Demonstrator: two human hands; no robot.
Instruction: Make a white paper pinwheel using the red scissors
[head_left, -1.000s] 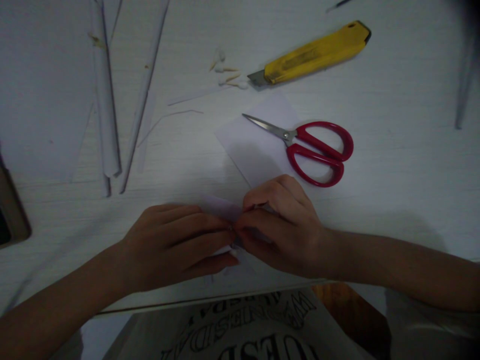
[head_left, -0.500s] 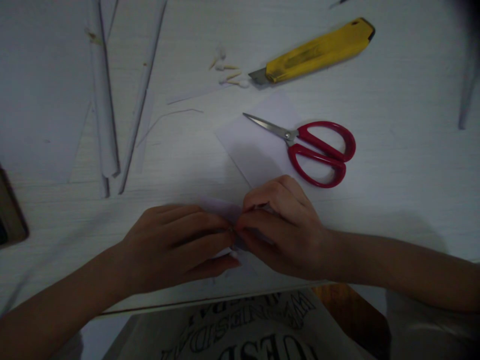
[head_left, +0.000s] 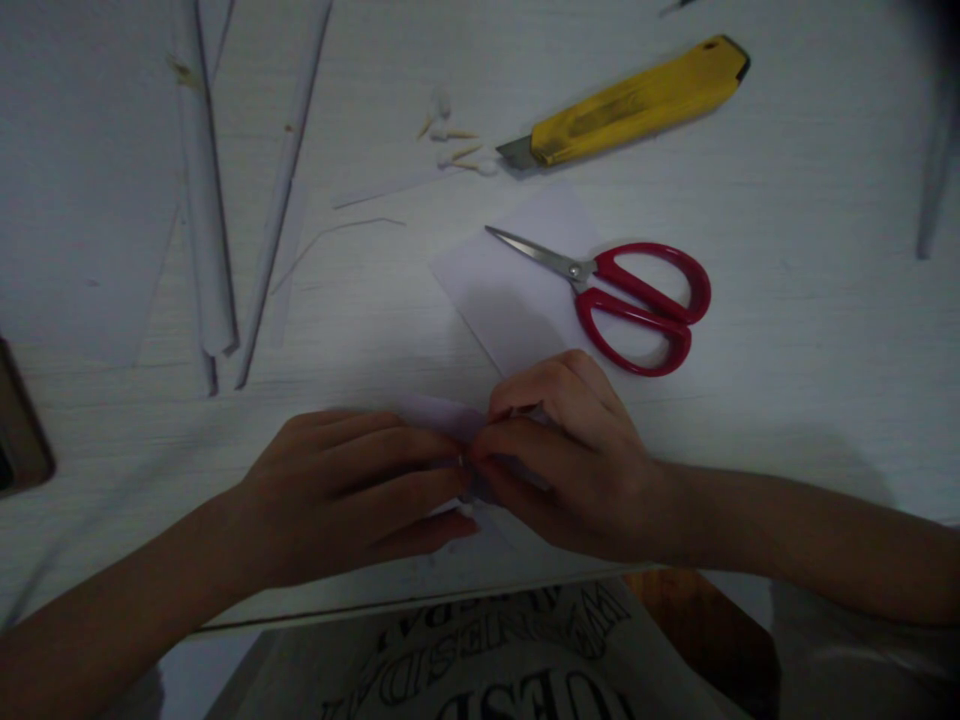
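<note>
A small paper piece [head_left: 442, 412] is pinched between left hand [head_left: 352, 495] and right hand [head_left: 562, 455]; folding appears unfinished. 2 paper rolls [head_left: 206, 200] lie completed; scissors [head_left: 622, 295] rest unused.

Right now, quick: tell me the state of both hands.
Left hand: closed, fingers pinching the small piece of paper at the table edge.
Right hand: closed, pinching the same paper from the other side.

Both hands are meeting low in the middle, fingertips pinched together. Left hand [head_left: 352, 495] lies flat-ish, fingers pointing to 3 o'clock. Right hand [head_left: 566, 450] is curled, knuckles up, forearm coming in from 4 o'clock.
</note>
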